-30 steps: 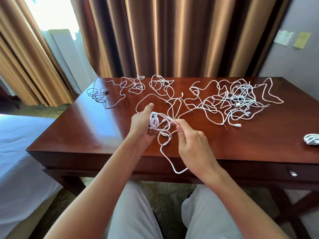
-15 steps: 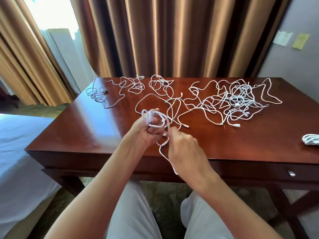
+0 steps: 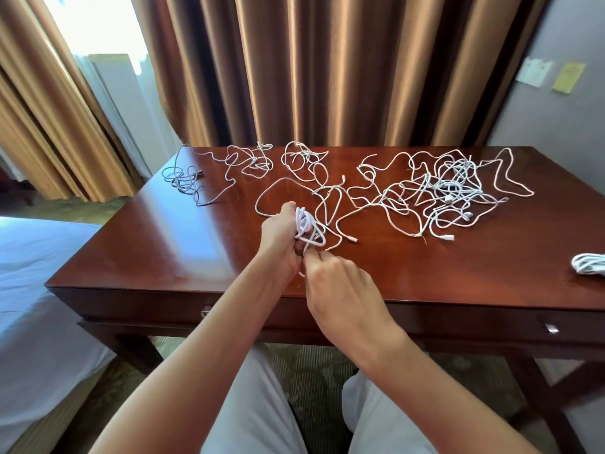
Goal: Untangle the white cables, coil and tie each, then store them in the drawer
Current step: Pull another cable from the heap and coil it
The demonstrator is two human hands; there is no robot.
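Head view. Left hand (image 3: 282, 239) clamped around coiled white cable (image 3: 306, 226), held above table (image 3: 163, 244) near front edge, at 6 o'clock of loose cables. Right hand (image 3: 340, 283) pinching cable tail at 5 o'clock of coil, touching left hand. Compared with one second ago: dangling tail almost gone, wound into coil; hands closer together. Judgement: coiling nearly complete, tying next. Tangled cables (image 3: 451, 194) spread at 2 o'clock, untouched. Finished bundle (image 3: 589, 263) at 3 o'clock, table's right edge. Drawer (image 3: 491, 326) closed.
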